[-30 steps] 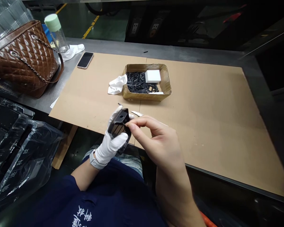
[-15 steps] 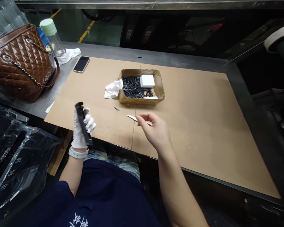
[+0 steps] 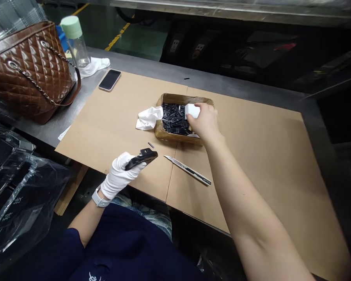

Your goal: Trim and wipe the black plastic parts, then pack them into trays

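Note:
My left hand (image 3: 121, 173), in a white glove, is closed around a black plastic part (image 3: 143, 157) with a notched end, held above the front of the cardboard sheet. My bare right hand (image 3: 204, 120) reaches into the brown box (image 3: 171, 136), its thumb and fingers gripping a white block (image 3: 191, 111). Many small black pieces (image 3: 174, 117) fill the box beside the block. A slim craft knife (image 3: 190, 170) lies on the cardboard under my right forearm. One small dark strip (image 3: 151, 144) rests between the box and the black part.
A crumpled white tissue (image 3: 148, 118) touches the box's left side. Farther left are a phone (image 3: 109, 80), a bottle (image 3: 77, 45) on a white cloth and a brown quilted bag (image 3: 29, 70). Cardboard (image 3: 266, 156) covers the metal bench (image 3: 152, 66).
My right hand has put the knife down on the cardboard and moved forward to the white block in the box. My left hand has moved right, turning the black part more level.

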Motion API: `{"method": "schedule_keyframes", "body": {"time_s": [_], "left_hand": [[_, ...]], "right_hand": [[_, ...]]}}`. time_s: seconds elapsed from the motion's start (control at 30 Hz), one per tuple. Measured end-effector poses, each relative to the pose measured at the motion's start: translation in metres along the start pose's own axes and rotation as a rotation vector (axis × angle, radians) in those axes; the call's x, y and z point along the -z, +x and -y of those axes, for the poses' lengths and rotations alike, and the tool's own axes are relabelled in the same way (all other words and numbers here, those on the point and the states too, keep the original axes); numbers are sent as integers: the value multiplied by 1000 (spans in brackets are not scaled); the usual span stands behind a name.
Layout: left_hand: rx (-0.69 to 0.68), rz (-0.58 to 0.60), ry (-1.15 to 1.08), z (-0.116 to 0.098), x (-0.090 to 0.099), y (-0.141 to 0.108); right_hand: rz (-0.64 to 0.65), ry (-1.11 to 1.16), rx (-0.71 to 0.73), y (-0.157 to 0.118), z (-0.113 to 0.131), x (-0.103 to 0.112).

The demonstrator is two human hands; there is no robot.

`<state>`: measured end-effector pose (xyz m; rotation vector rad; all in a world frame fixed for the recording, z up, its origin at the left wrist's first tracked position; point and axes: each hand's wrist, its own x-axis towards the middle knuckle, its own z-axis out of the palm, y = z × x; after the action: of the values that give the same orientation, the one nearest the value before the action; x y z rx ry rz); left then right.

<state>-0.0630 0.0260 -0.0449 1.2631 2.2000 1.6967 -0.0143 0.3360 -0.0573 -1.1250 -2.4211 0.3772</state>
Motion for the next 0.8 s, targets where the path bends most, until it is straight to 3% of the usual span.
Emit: {"method": "schedule_keyframes", "body": {"time_s": [0.2,0.37,0.5,0.67,0.73,0.8], "left_hand": [[48,38,83,3,3,4],[111,89,169,-3,9,6],[134,130,294,-6,15,9],[234,175,304,0,15,16],[281,187,257,3,13,16],[311,182,126,7,10,15]], "right_hand": [[162,61,375,-2,49,-18],[256,-117,447,-10,93,-37],[350,133,463,-31,112,-19],[559,647,266,-89,117,15],[594,745,350,-114,121,20],[562,704,490,-132,128,19]]}}
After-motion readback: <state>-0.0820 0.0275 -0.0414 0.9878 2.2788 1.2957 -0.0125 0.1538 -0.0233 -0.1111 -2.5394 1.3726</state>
